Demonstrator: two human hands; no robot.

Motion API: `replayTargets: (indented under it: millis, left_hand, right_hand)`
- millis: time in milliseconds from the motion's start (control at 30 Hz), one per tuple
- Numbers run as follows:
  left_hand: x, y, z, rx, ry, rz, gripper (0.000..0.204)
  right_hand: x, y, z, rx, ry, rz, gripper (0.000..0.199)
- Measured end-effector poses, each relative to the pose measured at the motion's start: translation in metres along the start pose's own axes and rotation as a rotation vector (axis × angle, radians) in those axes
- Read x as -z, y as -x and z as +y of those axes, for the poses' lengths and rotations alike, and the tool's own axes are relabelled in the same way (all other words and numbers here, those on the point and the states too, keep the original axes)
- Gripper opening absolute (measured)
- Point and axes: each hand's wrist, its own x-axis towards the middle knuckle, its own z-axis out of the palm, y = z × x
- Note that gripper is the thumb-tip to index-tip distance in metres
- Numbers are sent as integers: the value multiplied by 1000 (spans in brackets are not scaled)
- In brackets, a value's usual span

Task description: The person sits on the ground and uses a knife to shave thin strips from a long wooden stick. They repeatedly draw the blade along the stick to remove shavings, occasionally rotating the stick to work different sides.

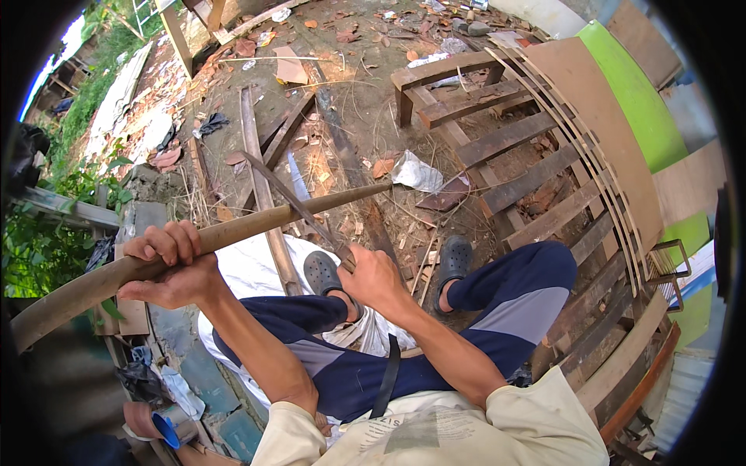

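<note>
A long tan bamboo pole (pixel 256 225) slants from the lower left up to the middle of the view, its thin end near a white crumpled bag (pixel 417 172). My left hand (pixel 172 260) grips it from beneath, fingers curled over the top. A machete (pixel 289 198) with a dark narrow blade is in my right hand (pixel 371 277), which is closed round its handle; the fist hides most of that handle. The blade points up and to the left, crossing the pole at a slant. Whether blade and pole touch, I cannot tell.
My feet in dark clogs (pixel 455 259) rest on littered ground. A slatted wooden pallet (pixel 513 144) with thin bent strips (pixel 598 155) on it lies to the right. Loose planks (pixel 289 128) lie ahead. A low wall (pixel 183 334) and a pot (pixel 142 420) are at left.
</note>
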Motion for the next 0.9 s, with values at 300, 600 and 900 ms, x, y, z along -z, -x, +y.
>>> replayTargets:
  millis: [300,600,900]
  left_hand:
    - [-5,0,-1,-33,-60,80,70]
    - [-20,4,-2,-62,-168,231,72]
    - [-41,6,-3,-79,-180,292,74]
  right_hand:
    - [-20,-1,18,18,-104,19,23]
    - [-33,0,23,-95,-35,54,22]
    - [-16,28,-4,113,-129,24,24]
